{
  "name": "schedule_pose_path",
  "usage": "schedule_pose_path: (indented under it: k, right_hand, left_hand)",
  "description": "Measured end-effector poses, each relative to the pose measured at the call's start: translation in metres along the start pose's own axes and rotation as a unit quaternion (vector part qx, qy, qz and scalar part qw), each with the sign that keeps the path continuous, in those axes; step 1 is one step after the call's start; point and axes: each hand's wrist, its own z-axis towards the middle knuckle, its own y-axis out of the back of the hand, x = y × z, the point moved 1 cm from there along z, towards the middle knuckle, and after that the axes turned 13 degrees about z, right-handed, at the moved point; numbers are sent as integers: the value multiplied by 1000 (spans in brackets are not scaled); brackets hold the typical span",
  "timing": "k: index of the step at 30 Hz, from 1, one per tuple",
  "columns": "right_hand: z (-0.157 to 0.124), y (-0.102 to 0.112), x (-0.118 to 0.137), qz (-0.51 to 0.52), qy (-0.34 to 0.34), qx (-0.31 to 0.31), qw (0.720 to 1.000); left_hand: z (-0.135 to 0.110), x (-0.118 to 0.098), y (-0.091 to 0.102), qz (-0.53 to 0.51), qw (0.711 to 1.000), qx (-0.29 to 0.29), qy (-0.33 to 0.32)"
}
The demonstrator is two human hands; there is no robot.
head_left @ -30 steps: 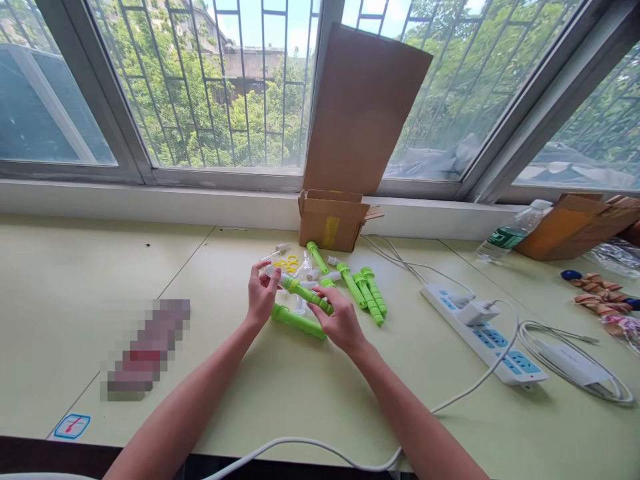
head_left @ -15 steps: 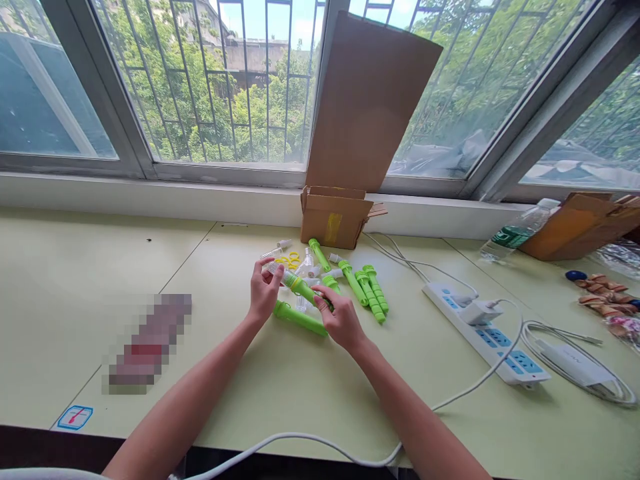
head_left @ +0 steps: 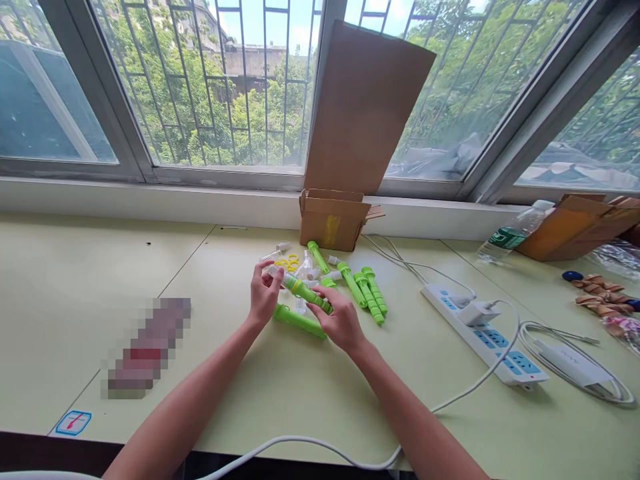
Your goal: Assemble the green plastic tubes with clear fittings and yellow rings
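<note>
My left hand [head_left: 265,293] pinches the clear plastic end piece [head_left: 277,271] of a green ridged plastic tube [head_left: 304,291]. A yellow ring circles the tube near that clear end. My right hand [head_left: 340,319] grips the tube's lower part between thumb and fingers, and the tube tilts down to the right. Just below it, another green tube [head_left: 300,323] lies on the table. Clear plastic pieces [head_left: 305,267] and several yellow rings [head_left: 293,261] are scattered behind my hands. More green tubes [head_left: 369,300] lie to the right, and one tube [head_left: 319,257] is farther back.
A small cardboard box [head_left: 330,221] with a raised flap stands against the window sill. On the right are a white power strip [head_left: 483,333], a coiled cable with an adapter [head_left: 575,363] and a water bottle [head_left: 515,233]. A white cord [head_left: 300,439] runs along the front edge.
The fingers of my right hand have shifted on the green tube, with the thumb now lower along it. My left hand keeps its hold. The view has shifted slightly.
</note>
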Motion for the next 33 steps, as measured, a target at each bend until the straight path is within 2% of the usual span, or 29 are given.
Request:
schedule_pose_path:
  k: [5, 11, 15, 17, 19, 22, 25, 29, 33]
  right_hand:
    - [0, 0, 2, 25, -20, 12, 999]
    - [2, -1, 7, 107, -91, 44, 989]
    - [3, -1, 7, 230, -193, 101, 949]
    - [3, -2, 7, 255, -226, 119, 933]
    - [3, -2, 6, 227, -206, 95, 947]
    - [1, -3, 6, 133, -113, 38, 984]
    - [-3, -5, 5, 21, -37, 16, 999]
    - [-5, -5, 3, -127, 35, -13, 991]
    - [-5, -2, 0, -200, 97, -46, 974]
  left_hand:
    - [0, 1, 0, 4, 1000, 3, -1]
    - [0, 2, 0, -4, 1000, 11, 1]
    - [0, 2, -1, -10, 1000, 24, 5]
    - [-1, 1, -1, -11, 999, 30, 5]
    - [-2, -1, 0, -12, 999, 29, 5]
    - [-2, -2, 1, -15, 1000, 23, 10]
    - [-1, 0, 2, -16, 999, 15, 24]
    - [-1, 1, 0, -19, 999, 13, 48]
    - [-1, -3, -3, -54, 995, 27, 74]
